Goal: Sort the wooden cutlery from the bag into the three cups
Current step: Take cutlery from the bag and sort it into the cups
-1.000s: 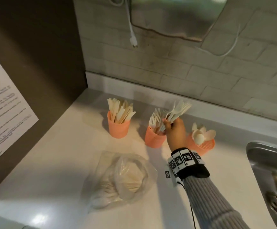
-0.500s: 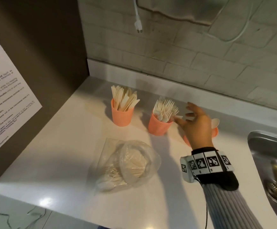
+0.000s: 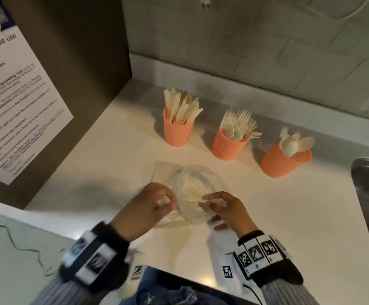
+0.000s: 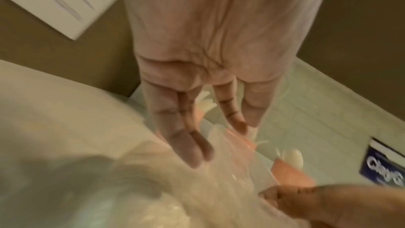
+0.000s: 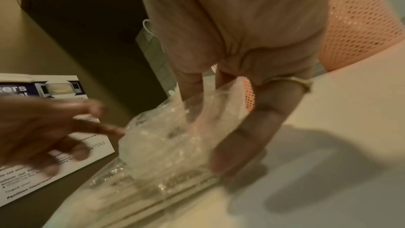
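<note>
Showing, from left to right, a white printed notice [image 3: 18,102] fixed to a dark brown cabinet side [image 3: 80,62], then a white countertop [image 3: 104,155] bearing a row of three salmon-orange perforated plastic cups along the grey tiled wall [image 3: 267,51]. The left cup [image 3: 177,133] holds pale wooden knives [image 3: 182,107] standing upright; the middle cup [image 3: 228,146] holds pale wooden forks [image 3: 238,124], tines up, one fork lying over the rim to the right; the right cup [image 3: 281,162], tilted toward the right, holds pale wooden spoons [image 3: 293,144]. In front of the cups lies a crumpled clear plastic bag [image 3: 192,183] with more pale wooden cutlery [image 3: 192,197] inside, resting on the countertop between both hands. The left hand [image 3: 145,208] is at the bag's left edge; the head view suggests fingers on the film, while the left wrist view shows its fingers [image 4: 186,136] extended straight over the bag, so a firm pinch cannot be told. The right hand [image 3: 227,208] pinches the bag's right edge, its fingers [image 5: 258,127] curled around the clear film in the right wrist view. At the far right, the rim of a stainless steel sink [image 3: 368,194] is partly in view
</note>
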### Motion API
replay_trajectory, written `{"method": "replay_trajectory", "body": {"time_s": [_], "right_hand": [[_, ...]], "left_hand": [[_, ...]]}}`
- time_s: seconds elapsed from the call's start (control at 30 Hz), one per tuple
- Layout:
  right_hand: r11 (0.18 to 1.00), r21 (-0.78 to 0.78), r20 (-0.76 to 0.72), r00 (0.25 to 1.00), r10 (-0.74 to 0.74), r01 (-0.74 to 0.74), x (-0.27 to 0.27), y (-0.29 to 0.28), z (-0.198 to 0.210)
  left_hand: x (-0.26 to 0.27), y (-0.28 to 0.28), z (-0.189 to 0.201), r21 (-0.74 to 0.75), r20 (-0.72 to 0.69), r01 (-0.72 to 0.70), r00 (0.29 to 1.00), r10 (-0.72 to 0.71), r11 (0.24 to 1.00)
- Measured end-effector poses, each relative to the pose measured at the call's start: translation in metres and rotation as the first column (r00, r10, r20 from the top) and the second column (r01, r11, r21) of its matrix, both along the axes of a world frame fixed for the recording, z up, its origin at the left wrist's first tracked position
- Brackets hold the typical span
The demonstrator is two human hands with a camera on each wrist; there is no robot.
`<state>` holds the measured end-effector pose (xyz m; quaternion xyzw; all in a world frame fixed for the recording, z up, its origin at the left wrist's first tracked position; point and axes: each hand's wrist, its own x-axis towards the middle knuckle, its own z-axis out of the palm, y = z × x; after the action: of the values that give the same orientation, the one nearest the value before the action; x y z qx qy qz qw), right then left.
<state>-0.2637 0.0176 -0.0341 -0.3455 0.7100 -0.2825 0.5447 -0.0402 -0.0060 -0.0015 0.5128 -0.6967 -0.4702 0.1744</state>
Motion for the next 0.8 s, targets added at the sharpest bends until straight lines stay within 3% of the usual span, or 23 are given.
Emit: {"method": "replay_trajectory", "body": {"time_s": [0.07,0.13,0.2,0.27,0.33,0.43,0.5,0.63,0.73,0.8], "right_hand": [[1.0,0.019,0.043,0.999,-0.007,0.007,0.002,-0.001,-0.002],[1.0,-0.009,0.048,0.999,-0.017,0.017,0.002,-0.001,-0.005],[0.998,-0.042,0.068,0.997,-0.046,0.049,0.0,0.001,-0.008],[0.99,-0.071,0.105,0.988,-0.111,0.119,-0.002,0.003,-0.011],[0.973,-0.063,0.248,0.948,-0.199,0.221,-0.003,0.003,-0.012],[0.94,0.013,0.532,0.794,-0.296,0.341,-0.008,-0.001,-0.011],[0.925,0.066,0.677,0.664,-0.317,0.374,-0.01,-0.004,-0.008],[0.915,0.104,0.822,0.484,-0.3,0.39,0.0,-0.005,-0.009],[0.915,0.126,0.869,0.402,-0.288,0.384,0.001,-0.009,-0.018],[0.917,0.136,0.868,0.401,-0.293,0.375,0.0,-0.012,-0.023]], "left_hand": [[-0.028,-0.015,-0.013,-0.064,0.115,0.058,0.992,-0.05,0.996],[-0.048,-0.024,-0.025,-0.038,0.325,0.085,0.943,-0.068,0.996],[-0.056,-0.027,-0.03,-0.028,0.384,0.06,0.922,-0.045,0.998],[-0.058,-0.027,-0.032,-0.057,0.273,0.003,0.962,0.013,0.998],[-0.056,-0.027,-0.034,-0.082,0.063,-0.046,0.997,0.052,0.996],[-0.055,-0.023,-0.032,-0.022,-0.262,-0.115,0.959,0.105,0.993],[-0.054,-0.021,-0.032,0.064,-0.4,-0.12,0.906,0.135,0.991],[-0.058,-0.019,-0.039,0.084,-0.421,-0.039,0.904,0.071,0.996],[-0.058,-0.021,-0.045,0.043,-0.377,-0.026,0.925,0.041,0.999],[-0.057,-0.022,-0.048,0.055,-0.401,0.014,0.916,0.009,0.998]]}}
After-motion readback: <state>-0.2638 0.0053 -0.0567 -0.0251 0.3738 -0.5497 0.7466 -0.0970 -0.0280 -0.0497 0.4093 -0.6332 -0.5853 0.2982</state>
